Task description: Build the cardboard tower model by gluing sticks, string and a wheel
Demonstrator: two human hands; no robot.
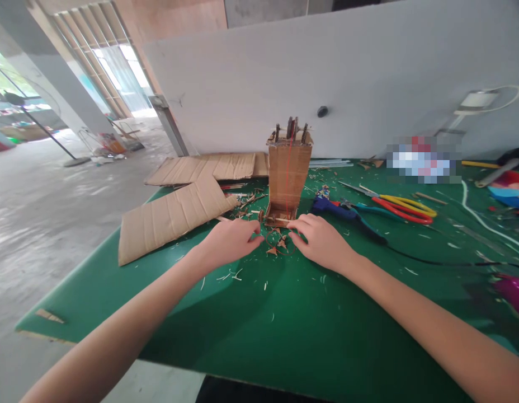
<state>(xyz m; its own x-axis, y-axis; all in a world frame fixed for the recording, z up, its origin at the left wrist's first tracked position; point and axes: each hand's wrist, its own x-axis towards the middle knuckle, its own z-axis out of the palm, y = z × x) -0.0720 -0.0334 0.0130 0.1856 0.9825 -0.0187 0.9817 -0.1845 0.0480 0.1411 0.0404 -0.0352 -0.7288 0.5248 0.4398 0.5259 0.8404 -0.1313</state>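
A cardboard tower [288, 173] stands upright on the green table, with cardboard pieces and a crossbar on its top. A red string [288, 179] runs down its front to the base. A thin wooden stick [279, 220] crosses the low front of the tower, with a small cardboard wheel [260, 215] at its left end. My right hand [320, 238] pinches the stick's right end, its thumb lower down. Beside the wheel is my left hand [230, 240], fingers curled, with a gap between thumb and forefinger and nothing visible in it.
Cardboard sheets [167, 224] lie left of the tower. To its right are a blue glue gun [347, 215] with a black cord, and pliers with red and yellow handles [406, 208]. Cardboard scraps [272, 251] and slivers litter the green table [259, 324]. A grey panel [243, 95] rises behind.
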